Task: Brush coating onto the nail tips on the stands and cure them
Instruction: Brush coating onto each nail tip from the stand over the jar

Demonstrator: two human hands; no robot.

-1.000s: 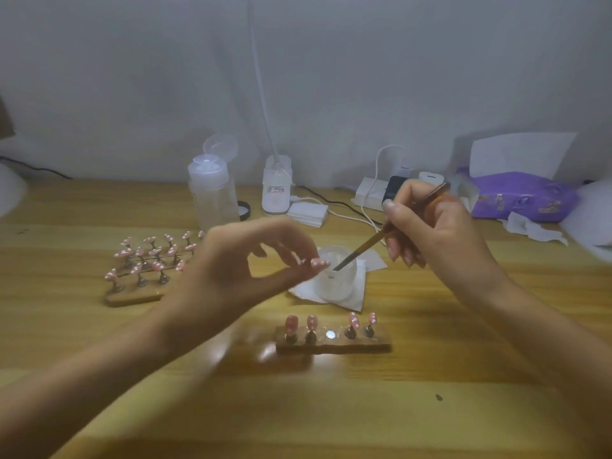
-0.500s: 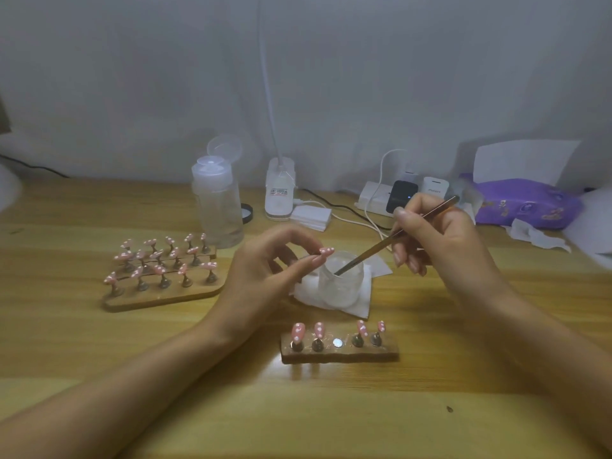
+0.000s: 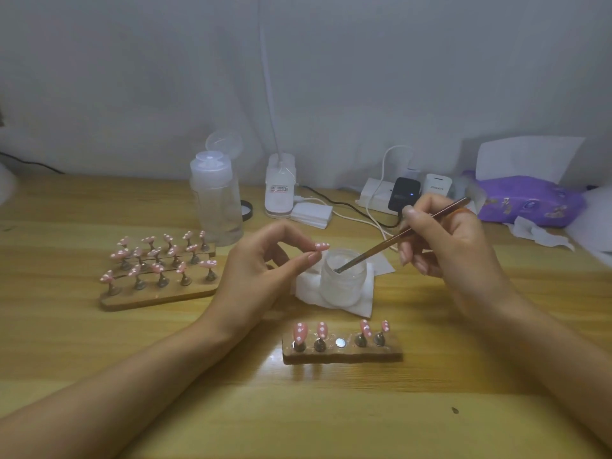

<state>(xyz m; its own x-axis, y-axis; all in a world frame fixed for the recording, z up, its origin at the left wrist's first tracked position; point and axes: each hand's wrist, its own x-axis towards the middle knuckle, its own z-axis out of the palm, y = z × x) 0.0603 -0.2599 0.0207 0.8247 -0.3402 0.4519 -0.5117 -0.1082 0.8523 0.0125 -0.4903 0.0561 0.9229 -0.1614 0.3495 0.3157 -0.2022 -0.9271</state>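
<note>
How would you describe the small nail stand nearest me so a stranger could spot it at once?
On the wooden table, find the frosted jar on white tissue. Just nearer the camera lies a short wooden stand. Unlike the crowded stands at left, it holds one row of four pink tips with a bare metal disc mid-row.

Home nail desk [image 3: 298,409], tip stands [image 3: 159,289]
</note>
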